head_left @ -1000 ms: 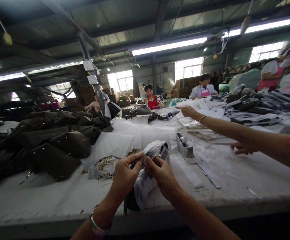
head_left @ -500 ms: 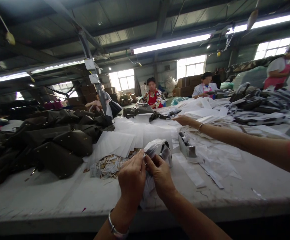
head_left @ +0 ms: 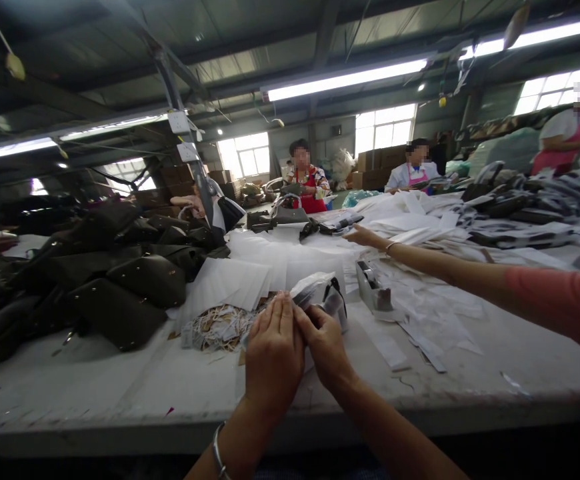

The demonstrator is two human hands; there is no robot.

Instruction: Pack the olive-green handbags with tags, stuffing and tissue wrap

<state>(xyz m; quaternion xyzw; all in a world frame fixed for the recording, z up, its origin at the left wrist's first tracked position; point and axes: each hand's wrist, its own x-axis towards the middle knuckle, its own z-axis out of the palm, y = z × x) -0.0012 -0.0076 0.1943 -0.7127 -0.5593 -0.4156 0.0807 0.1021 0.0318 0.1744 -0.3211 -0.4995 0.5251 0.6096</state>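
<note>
Both my hands rest on a paper-wrapped dark bag [head_left: 320, 297] lying on the white table [head_left: 120, 387] near its front edge. My left hand [head_left: 273, 350] lies over the wrapping with its fingers together and stretched forward. My right hand [head_left: 327, 350] sits beside it, fingers curled onto the paper. A silver bracelet is on my left wrist. Most of the bag is hidden under my hands.
A pile of dark olive bags [head_left: 115, 280] fills the left. White paper sheets [head_left: 250, 273] and a heap of tags [head_left: 217, 327] lie ahead. A tape dispenser [head_left: 373, 290] stands to the right. A co-worker's arm [head_left: 470, 273] reaches across from the right. Other people work at the far end.
My hands have lowered the wrapped bag onto the table; the left hand went from pinching the paper to lying flat over it. The co-worker's arm has drawn slightly nearer.
</note>
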